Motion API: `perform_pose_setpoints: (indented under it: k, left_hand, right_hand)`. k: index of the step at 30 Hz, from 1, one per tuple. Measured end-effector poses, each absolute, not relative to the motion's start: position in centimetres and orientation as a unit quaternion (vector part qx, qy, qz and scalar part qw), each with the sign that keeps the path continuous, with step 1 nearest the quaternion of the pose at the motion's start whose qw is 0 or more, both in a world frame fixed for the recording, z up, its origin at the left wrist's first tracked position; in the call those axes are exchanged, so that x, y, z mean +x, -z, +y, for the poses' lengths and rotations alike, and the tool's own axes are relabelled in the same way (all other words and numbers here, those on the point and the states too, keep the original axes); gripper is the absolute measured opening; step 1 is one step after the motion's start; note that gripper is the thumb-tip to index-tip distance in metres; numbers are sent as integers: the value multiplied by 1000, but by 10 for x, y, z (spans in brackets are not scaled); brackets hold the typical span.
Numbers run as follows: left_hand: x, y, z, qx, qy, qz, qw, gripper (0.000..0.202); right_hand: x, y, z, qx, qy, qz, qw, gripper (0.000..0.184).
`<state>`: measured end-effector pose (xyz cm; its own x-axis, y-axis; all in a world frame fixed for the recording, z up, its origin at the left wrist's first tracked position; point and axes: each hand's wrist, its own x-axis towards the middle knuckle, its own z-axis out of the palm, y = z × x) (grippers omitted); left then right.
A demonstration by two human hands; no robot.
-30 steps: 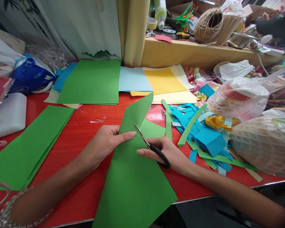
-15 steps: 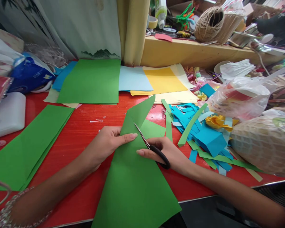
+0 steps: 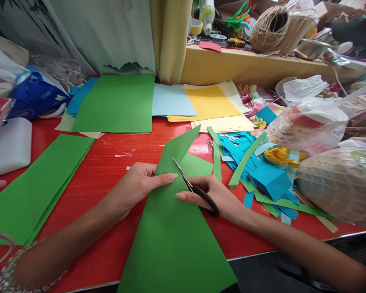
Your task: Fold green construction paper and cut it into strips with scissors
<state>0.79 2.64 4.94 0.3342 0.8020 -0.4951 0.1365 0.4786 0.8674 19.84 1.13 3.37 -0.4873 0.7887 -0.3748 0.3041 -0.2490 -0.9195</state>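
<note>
A large sheet of green paper [image 3: 173, 244] hangs over the table's front edge, partly cut, with one flap lifted at its far end. My left hand [image 3: 146, 181] pinches the sheet at its left side, thumb on top and fingers beneath. In my right hand [image 3: 210, 193] is a pair of scissors [image 3: 205, 198] with black handles. Their blades lie across the paper at the cut, just right of my left thumb. The fingers in the handles are partly hidden.
Green sheets [image 3: 42, 179] lie on the red table [image 3: 110, 195] at left. More green paper [image 3: 116, 103], light blue paper [image 3: 172, 99] and yellow paper [image 3: 213, 101] sit at the back. Right, blue and green scraps [image 3: 268, 179] are heaped beside a netted bag [image 3: 338, 187].
The green sheet has shifted very slightly, its lower right corner a little further right and down. Both hands and the scissors have hardly moved.
</note>
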Motion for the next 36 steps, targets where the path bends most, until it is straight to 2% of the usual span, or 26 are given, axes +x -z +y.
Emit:
perform_pose_setpoints:
  k: [25, 29, 36]
  left_hand:
    - [10, -48, 27, 436, -212, 511, 710, 21]
    - [8, -53, 29, 487, -234, 506, 673, 26]
    - [6, -58, 32, 575, -313, 529, 539, 19]
  right_hand:
    - [199, -34, 13, -473, -628, -587, 193, 41]
    - [199, -33, 13, -471, -630, -585, 197, 42]
    - [198, -34, 12, -477, -631, -583, 186, 43]
